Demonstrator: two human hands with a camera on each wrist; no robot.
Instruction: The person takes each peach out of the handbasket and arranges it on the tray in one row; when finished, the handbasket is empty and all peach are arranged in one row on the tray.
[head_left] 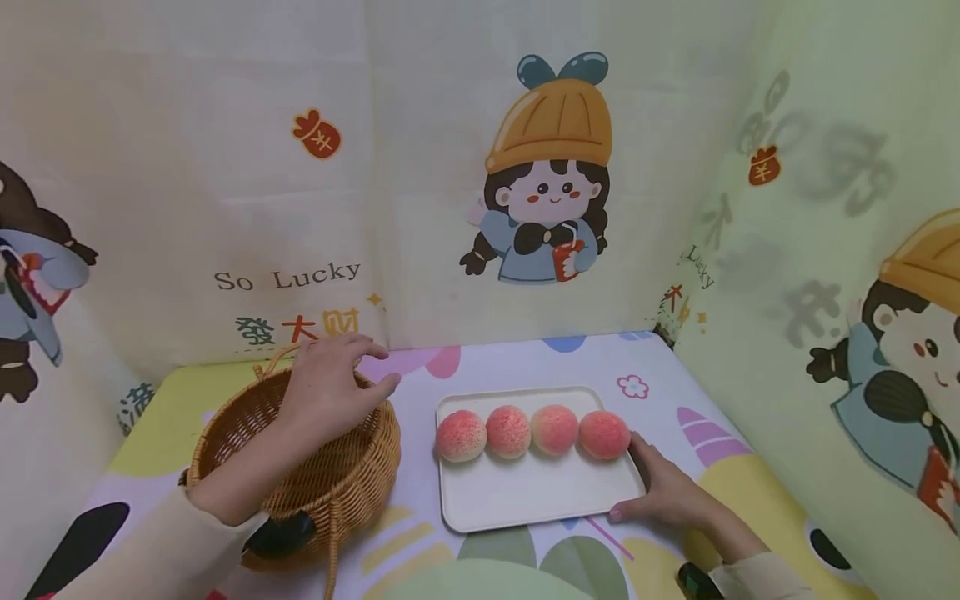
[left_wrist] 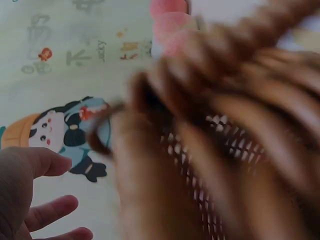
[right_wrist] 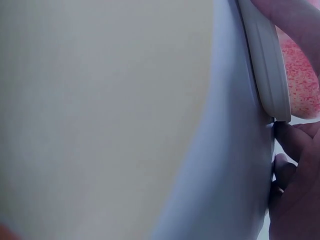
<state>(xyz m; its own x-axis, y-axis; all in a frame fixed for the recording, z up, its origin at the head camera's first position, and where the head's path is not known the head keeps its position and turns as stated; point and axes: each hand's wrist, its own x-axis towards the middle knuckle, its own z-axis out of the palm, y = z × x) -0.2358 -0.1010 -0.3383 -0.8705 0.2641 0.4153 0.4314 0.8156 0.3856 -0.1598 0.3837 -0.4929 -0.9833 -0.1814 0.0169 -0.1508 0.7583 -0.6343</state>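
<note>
My left hand point(head_left: 330, 387) reaches over a brown wicker basket point(head_left: 378, 471) at the left, its fingers extended and apart above the far rim. In the left wrist view those fingers point(left_wrist: 52, 162) hold nothing, beside the blurred basket weave point(left_wrist: 210, 115). At the centre right lies a white rectangular tray point(head_left: 525, 500) with rounded corners. Several pink-red peaches point(head_left: 555, 429) sit in a row along its back half. My right hand point(head_left: 667, 492) grips the tray's front right corner, the thumb at the front edge and the fingers along the right side, close to the rightmost peach point(head_left: 604, 435).
A patterned cloth point(head_left: 562, 558) covers the table. Printed cloth walls point(head_left: 420, 208) stand at the back and both sides. The basket's handle point(head_left: 333, 542) hangs down toward the front. A pale green rounded shape point(head_left: 487, 579) shows at the front edge.
</note>
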